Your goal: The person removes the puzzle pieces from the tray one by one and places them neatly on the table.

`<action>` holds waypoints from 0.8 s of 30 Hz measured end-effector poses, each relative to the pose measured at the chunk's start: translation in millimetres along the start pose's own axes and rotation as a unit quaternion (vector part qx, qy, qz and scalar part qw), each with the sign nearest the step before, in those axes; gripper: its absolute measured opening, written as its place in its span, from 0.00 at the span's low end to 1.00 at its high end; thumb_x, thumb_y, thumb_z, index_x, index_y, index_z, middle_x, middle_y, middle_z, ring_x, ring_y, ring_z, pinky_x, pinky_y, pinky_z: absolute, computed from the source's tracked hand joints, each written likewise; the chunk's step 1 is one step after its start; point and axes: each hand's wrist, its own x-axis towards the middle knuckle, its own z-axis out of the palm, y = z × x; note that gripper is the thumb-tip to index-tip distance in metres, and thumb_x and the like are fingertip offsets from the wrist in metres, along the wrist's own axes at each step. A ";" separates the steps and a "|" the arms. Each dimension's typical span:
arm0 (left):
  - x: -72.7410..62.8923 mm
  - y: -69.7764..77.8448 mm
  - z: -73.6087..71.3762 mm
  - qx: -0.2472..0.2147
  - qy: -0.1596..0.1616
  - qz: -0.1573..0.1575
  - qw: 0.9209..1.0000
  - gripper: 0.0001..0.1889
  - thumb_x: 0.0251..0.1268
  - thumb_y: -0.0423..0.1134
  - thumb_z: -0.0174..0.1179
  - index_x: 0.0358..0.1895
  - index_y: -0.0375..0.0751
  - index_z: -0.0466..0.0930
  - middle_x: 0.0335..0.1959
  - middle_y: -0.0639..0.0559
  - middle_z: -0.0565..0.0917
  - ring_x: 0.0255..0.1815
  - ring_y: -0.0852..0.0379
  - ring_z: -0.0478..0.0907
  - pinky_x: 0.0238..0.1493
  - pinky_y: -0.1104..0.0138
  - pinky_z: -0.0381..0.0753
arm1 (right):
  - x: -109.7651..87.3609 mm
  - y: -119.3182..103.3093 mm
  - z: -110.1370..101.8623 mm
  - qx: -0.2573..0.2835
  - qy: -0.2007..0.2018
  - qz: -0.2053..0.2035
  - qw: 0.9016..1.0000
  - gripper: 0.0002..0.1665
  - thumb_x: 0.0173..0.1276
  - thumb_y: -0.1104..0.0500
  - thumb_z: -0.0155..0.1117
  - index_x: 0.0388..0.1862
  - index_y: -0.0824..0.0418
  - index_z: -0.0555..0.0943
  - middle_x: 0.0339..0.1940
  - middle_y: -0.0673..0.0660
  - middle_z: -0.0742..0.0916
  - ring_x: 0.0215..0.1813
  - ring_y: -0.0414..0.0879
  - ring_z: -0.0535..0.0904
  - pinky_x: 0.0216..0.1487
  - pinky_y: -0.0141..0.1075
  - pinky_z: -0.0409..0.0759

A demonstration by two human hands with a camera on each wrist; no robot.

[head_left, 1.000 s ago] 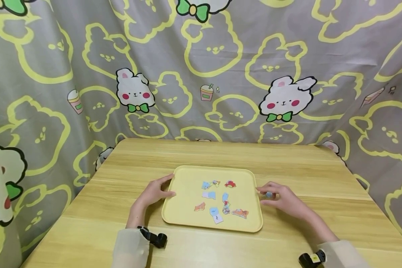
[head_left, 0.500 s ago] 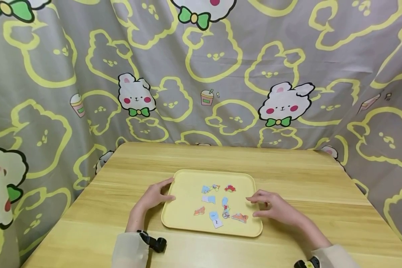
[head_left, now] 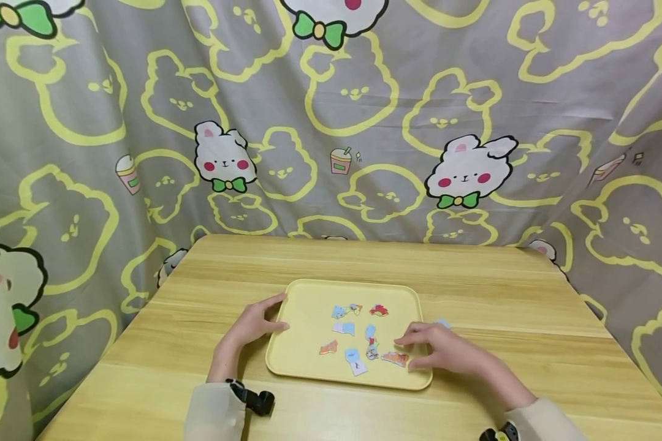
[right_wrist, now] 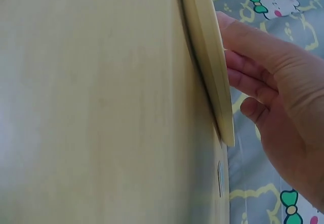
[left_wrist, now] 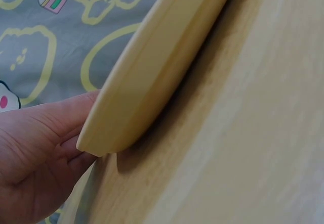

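Observation:
A pale yellow tray lies on the table, with several small picture puzzle pieces scattered on it. My left hand rests at its left rim, fingertips and thumb touching the edge; in the left wrist view the far fingertips are hidden behind the rim. My right hand reaches over the right rim, thumb and index finger apart around the right end of an orange piece. Contact with it cannot be told. A light blue piece lies on the table behind the right hand, partly covered.
A red piece and a small orange piece lie flat in the tray. The wooden table reaches back to a grey patterned curtain, which also surrounds both sides.
My right hand has moved from beside the tray's right rim, over it and nearer to me, to the orange piece. The blue piece stays on the table. My left hand keeps its place.

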 end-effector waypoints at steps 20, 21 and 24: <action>1.2 -0.3 1.2 0.001 0.003 -0.010 1.000 0.40 0.57 0.43 0.71 0.74 0.45 0.64 0.74 0.41 0.66 0.77 0.39 0.57 0.75 0.45 0.61 | 9.7 -2.9 7.7 -0.064 0.000 -0.051 0.997 0.13 0.62 0.57 0.71 0.46 0.56 0.88 0.36 0.43 0.82 0.39 0.32 0.76 0.43 0.26 0.81; 1.3 -0.3 1.3 0.000 0.003 -0.010 1.000 0.40 0.57 0.43 0.71 0.74 0.45 0.64 0.74 0.41 0.66 0.77 0.39 0.57 0.75 0.45 0.61 | 10.0 -2.9 8.0 -0.065 0.001 -0.052 0.997 0.12 0.62 0.57 0.71 0.45 0.56 0.88 0.35 0.43 0.82 0.39 0.31 0.76 0.43 0.26 0.81; 1.4 -0.4 1.5 0.000 0.003 -0.011 1.000 0.40 0.57 0.43 0.71 0.74 0.45 0.64 0.75 0.41 0.66 0.77 0.39 0.57 0.75 0.45 0.61 | 10.7 -2.7 8.9 -0.068 0.005 -0.052 0.996 0.10 0.62 0.58 0.71 0.43 0.55 0.88 0.35 0.43 0.83 0.39 0.31 0.76 0.42 0.26 0.81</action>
